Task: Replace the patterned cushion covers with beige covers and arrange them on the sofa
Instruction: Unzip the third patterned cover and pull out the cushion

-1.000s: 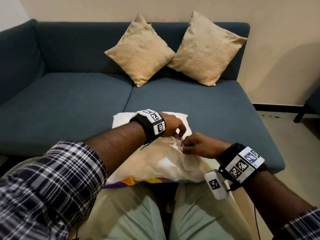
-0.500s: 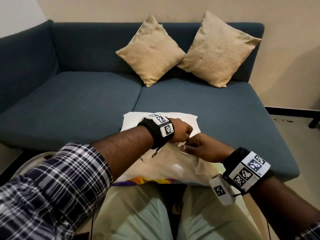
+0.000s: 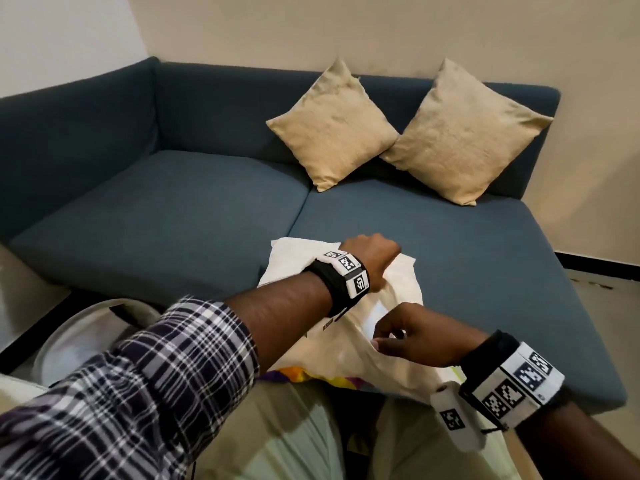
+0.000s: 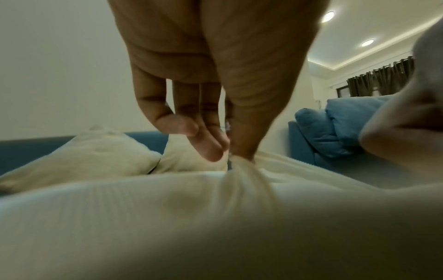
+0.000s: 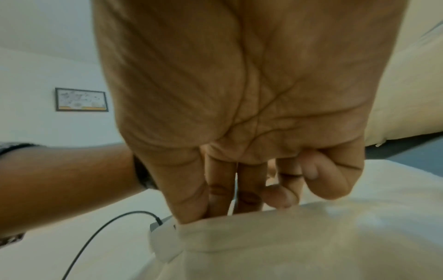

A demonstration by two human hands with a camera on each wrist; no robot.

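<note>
A cushion in a cream cover (image 3: 346, 355) lies across my lap and the front edge of the blue sofa (image 3: 173, 209). A colourful patterned strip (image 3: 301, 374) shows at the cover's near edge. White filling (image 3: 294, 254) sticks out at the far end. My left hand (image 3: 372, 258) pinches a bunch of the cream fabric (image 4: 242, 170) at the far side, as the left wrist view shows it under my left hand (image 4: 230, 153). My right hand (image 3: 398, 337) pinches the cover's edge (image 5: 239, 233) nearer to me, with my right hand (image 5: 206, 214) just above it. Two beige cushions (image 3: 332, 126) (image 3: 464, 133) lean on the sofa back.
A round grey object (image 3: 86, 334) stands low at my left. Bare floor (image 3: 606, 306) lies to the right of the sofa. A second blue sofa with blue cushions (image 4: 335, 123) shows in the left wrist view.
My hands were close together on the cover. The left hand has moved away toward the sofa back, drawing the fabric with it, and the right hand stays near me. The head view shifted left.
</note>
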